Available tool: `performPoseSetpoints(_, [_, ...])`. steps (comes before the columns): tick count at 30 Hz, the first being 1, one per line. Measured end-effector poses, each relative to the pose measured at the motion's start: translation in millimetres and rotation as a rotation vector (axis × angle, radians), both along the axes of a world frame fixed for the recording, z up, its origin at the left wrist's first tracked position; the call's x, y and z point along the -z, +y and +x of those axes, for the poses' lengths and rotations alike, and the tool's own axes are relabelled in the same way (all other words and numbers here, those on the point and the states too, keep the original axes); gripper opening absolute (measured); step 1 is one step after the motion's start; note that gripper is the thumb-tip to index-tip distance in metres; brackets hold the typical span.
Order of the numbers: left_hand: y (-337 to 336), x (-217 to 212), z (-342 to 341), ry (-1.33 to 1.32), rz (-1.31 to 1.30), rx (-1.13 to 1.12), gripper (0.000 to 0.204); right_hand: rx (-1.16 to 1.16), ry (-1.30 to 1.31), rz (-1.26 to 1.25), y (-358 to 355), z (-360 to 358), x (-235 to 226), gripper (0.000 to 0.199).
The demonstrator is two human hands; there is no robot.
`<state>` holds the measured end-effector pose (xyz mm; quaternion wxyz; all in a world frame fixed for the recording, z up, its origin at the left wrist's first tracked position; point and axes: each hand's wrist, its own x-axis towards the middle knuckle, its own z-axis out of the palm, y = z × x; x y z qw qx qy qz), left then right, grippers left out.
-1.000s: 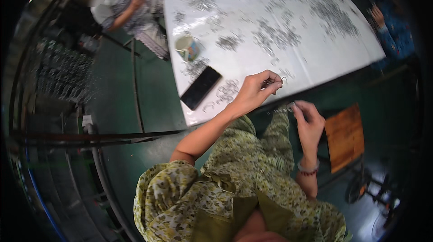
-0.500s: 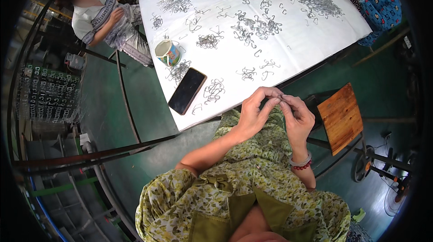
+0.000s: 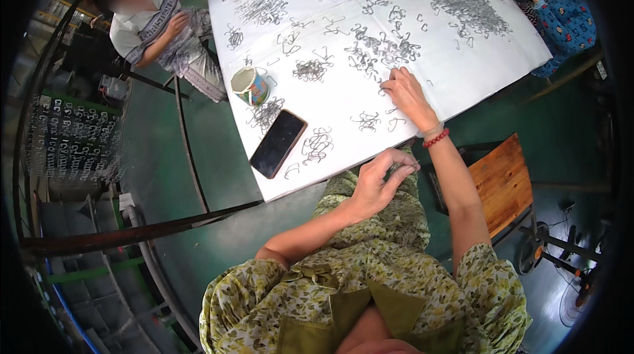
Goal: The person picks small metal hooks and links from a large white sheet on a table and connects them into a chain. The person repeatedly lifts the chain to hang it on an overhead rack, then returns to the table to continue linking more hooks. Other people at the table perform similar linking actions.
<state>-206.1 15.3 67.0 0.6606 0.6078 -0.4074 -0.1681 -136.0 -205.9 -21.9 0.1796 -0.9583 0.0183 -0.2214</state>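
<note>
Nearest, the person sits in a green leaf-patterned dress (image 3: pixel 370 288) with both forearms reaching forward. The left hand (image 3: pixel 376 179) hovers just off the near edge of the worktop (image 3: pixel 343 96), fingers curled in with the tips pinched together on something small and grey; it is too small to tell for sure, though it looks like one of the wire hooks. The right hand (image 3: pixel 409 96), with a red bead bracelet (image 3: pixel 436 137) at the wrist, lies farther out on the white sheet, palm down, fingers loosely spread and their tips touching a cluster of wire hooks (image 3: pixel 383 50); whether it grips any I cannot tell.

The hooks are thin bent pieces of grey wire, curved, lying in loose tangles and as single strays all over the white worktop. A small bunch (image 3: pixel 317 144) sits near the front edge, just beside a black phone (image 3: pixel 278 143) that lies flat and slanted. Beyond the phone stands a painted mug (image 3: pixel 249 85). To the right of the worktop is a wooden stool (image 3: pixel 505 182).

Far across, one person (image 3: pixel 158 30) sits at the left corner with a hand on the sheet, and another in a blue patterned sleeve (image 3: pixel 568 20) works at the far right.
</note>
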Motion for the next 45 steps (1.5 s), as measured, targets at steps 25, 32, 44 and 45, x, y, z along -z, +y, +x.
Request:
performPoseSetpoints(25, [-12.4, 18.7, 20.6, 0.012, 0.147, -0.051, 0.01, 0.127, 0.111, 0.824, 56.6, -139.9, -148.8, 0.03])
performPoseSetpoints(32, [0.0, 37.7, 40.4, -0.185, 0.122, -0.092, 0.034, 0.135, 0.084, 0.807, 68.2, -141.6, -152.6, 0.01])
performPoseSetpoints(44, [32.6, 107.4, 294.1, -1.249, 0.614, -0.157, 0.006, 0.05, 0.028, 0.893, 71.2, -146.3, -143.7, 0.014])
performPoseSetpoints(45, [29.9, 100.7, 294.7, -1.257, 0.593, -0.145, 0.006, 0.044, 0.036, 0.9, 70.4, -146.1, -142.2, 0.015])
